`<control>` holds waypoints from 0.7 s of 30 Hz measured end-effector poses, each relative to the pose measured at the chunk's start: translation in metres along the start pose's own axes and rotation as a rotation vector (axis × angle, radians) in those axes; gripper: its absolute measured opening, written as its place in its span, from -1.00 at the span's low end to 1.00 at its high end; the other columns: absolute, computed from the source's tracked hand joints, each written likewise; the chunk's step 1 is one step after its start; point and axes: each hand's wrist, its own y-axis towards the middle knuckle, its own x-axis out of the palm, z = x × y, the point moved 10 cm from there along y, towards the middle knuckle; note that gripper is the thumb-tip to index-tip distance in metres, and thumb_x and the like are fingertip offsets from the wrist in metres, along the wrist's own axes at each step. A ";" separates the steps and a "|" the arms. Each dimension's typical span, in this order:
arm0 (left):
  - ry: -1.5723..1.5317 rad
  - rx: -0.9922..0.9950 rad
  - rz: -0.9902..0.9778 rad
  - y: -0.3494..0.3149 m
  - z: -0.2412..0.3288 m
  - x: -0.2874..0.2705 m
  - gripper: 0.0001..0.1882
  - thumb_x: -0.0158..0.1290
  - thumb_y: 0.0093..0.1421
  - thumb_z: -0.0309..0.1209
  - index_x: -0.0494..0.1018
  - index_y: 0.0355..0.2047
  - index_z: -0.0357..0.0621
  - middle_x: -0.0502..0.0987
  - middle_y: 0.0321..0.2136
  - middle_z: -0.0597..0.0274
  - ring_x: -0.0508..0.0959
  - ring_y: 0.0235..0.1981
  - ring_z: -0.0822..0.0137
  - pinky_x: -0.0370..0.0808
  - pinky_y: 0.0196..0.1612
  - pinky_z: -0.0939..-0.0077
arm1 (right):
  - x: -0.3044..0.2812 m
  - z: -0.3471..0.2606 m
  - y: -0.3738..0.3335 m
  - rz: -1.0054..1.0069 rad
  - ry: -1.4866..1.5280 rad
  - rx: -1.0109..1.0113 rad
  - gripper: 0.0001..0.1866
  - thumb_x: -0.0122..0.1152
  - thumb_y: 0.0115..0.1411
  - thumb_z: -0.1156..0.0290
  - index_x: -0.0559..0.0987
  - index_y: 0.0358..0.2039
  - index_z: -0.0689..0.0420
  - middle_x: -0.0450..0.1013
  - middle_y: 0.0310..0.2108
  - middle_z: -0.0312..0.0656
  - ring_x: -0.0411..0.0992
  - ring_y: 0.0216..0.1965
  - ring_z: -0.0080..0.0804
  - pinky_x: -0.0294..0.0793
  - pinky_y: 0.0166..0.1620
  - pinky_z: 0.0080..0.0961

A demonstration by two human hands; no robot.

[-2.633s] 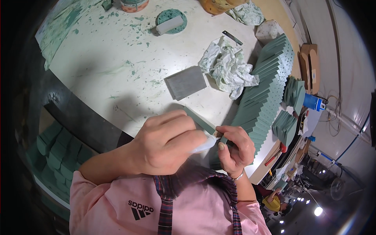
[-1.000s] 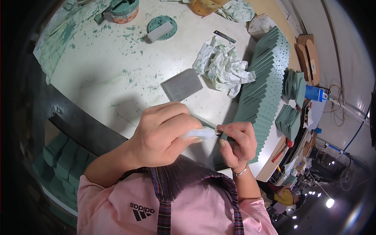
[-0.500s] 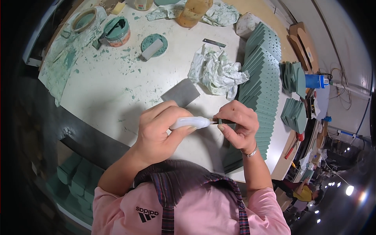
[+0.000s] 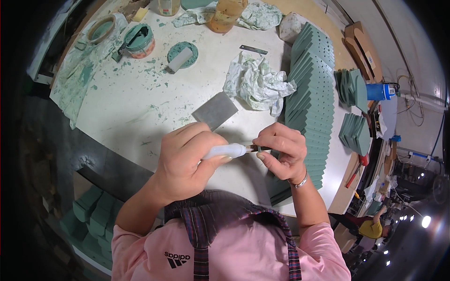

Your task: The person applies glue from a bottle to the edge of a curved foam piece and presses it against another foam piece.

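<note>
My left hand [image 4: 187, 154] is closed around a small whitish squeeze bottle [image 4: 224, 151], held almost level with its narrow tip toward the right. Between the thumb and fingers of my right hand [image 4: 285, 152] is a small dark piece [image 4: 263, 148], mostly covered, so its kind does not show. The bottle's tip meets or nearly meets this piece; I cannot tell if they touch. Both hands are above the near part of the white table [image 4: 154, 154]. Just beyond the bottle lies a flat grey plate [image 4: 215, 111].
A long leaning row of green perforated plates [image 4: 311, 98] runs along the right. Crumpled white cloth [image 4: 258, 84] lies left of it. Farther off are a thin metal strip [image 4: 253, 49], a grey block [image 4: 180, 60] on a putty-covered disc [image 4: 188, 50], and a green-smeared tub [image 4: 146, 49].
The bottle has tilted a little and sits slightly lower; its tip stays by the small piece. Both hands keep their grips. The whole view has shifted slightly.
</note>
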 end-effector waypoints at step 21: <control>0.106 0.069 0.036 -0.008 0.025 -0.001 -0.78 0.28 -0.12 -0.62 0.53 -0.41 -0.28 0.43 -0.61 0.15 0.42 -0.64 0.27 0.30 -0.58 0.44 | 0.000 -0.007 -0.007 0.010 0.013 -0.014 -0.80 0.29 -0.06 0.46 0.62 -0.39 0.28 0.50 -0.50 -0.10 0.48 -0.52 -0.29 0.44 -0.49 -0.49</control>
